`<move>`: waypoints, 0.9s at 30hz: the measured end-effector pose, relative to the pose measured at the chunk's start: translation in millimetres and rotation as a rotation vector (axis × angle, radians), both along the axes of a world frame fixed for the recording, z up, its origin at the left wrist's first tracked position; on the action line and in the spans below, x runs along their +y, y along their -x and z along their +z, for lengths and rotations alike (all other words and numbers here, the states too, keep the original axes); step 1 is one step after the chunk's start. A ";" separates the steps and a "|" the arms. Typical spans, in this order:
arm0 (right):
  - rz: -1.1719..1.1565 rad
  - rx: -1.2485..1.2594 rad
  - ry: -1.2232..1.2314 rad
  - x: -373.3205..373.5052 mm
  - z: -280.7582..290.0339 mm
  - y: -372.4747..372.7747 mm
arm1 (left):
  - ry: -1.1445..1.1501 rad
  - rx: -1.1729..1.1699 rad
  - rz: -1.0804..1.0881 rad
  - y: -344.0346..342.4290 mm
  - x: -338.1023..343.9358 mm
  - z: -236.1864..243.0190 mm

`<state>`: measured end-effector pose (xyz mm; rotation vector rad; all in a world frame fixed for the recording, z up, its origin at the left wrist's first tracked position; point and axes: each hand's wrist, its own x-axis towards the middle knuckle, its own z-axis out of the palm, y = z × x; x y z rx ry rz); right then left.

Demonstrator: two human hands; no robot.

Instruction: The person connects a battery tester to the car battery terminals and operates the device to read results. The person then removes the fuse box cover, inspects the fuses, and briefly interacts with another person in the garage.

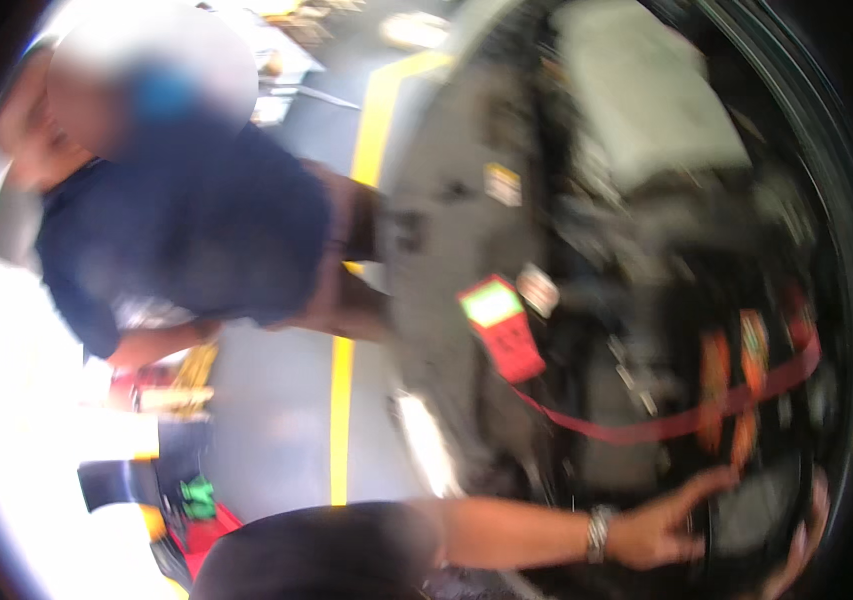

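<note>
My left hand (662, 525), with a metal-banded watch (599, 533) on its wrist, reaches in from below. Its fingers and thumb grip the near side of a dark object with a flat grey face (750, 515), too blurred to name. At the lower right rim, my right hand (805, 545) is partly visible, its fingers along that object's other side. Farther up lies a red handheld meter (514, 345) with a lit pale-green screen. From it a red cable (627, 434) curves right, past two orange strip-like things (714, 390), whose kind is blurred.
An open vehicle engine bay (607, 370) fills the right side, with a pale grey cover (647, 95) at its far end. Another person in a dark blue shirt (197, 220) stands at its left edge. A yellow line (342, 420) crosses the grey floor; red and green items lie lower left.
</note>
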<state>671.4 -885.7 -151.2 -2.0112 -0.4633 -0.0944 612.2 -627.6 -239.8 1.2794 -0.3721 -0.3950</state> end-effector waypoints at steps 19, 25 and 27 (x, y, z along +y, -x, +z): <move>-0.116 0.291 -0.359 -7.2 0.9 -1.9 | 0.400 0.234 0.144 9.8 -9.8 -8.4; -0.097 0.083 -0.207 2.7 4.9 -12.4 | 0.392 0.167 0.062 10.0 -9.3 -10.4; -0.122 0.116 -0.196 3.4 10.6 -10.6 | 0.372 0.153 0.037 11.2 -8.9 -9.7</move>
